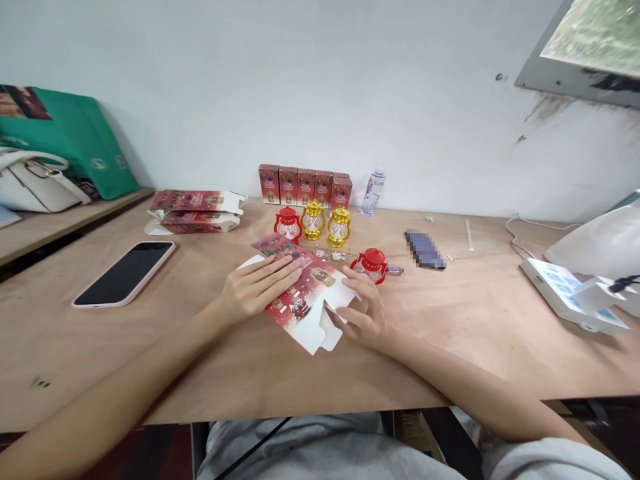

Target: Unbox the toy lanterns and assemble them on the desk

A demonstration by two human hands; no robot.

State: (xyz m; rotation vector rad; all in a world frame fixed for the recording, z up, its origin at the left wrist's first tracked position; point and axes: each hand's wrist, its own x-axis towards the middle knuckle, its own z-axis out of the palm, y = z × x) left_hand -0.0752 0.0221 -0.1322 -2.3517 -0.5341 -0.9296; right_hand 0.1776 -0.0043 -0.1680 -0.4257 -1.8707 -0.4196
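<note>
A red printed carton with white flaps (pixel 304 308), unfolded and flat, lies at an angle on the table. My left hand (pixel 257 288) rests flat on its left part, fingers stretched out. At its right end, my right hand (pixel 366 308) has its fingers around a white flap, which is partly lifted. Just behind the carton stand a red lantern (pixel 287 224) and two gold lanterns (pixel 313 221) (pixel 339 228). Another red lantern (pixel 371 265) is right behind my right hand.
Several red boxes (pixel 306 187) and a bottle (pixel 373 192) stand by the wall. Flattened cartons (pixel 196 211) and a phone (pixel 125 273) are at left. To the right are a dark pixelated object (pixel 424 249) and a power strip (pixel 570 293). Small metal parts (pixel 336 255) lie behind the carton.
</note>
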